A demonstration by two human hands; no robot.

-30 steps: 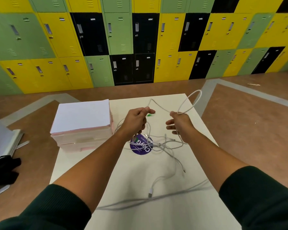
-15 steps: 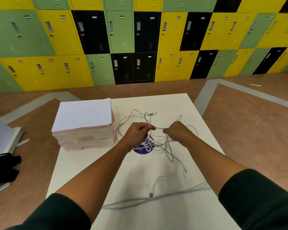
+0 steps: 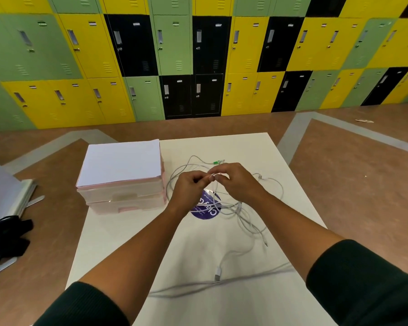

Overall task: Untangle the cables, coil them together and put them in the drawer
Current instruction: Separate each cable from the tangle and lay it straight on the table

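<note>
The left hand [image 3: 190,187] and right hand [image 3: 236,182] meet fingertip to fingertip, both pinching the white cables [image 3: 242,216] above the table [image 3: 257,147].

Matt white table [image 3: 222,302]; smooth plastic-sheathed cables [image 3: 247,222]; translucent pink plastic drawer unit [image 3: 125,198]; glossy painted metal lockers [image 3: 170,43].
</note>
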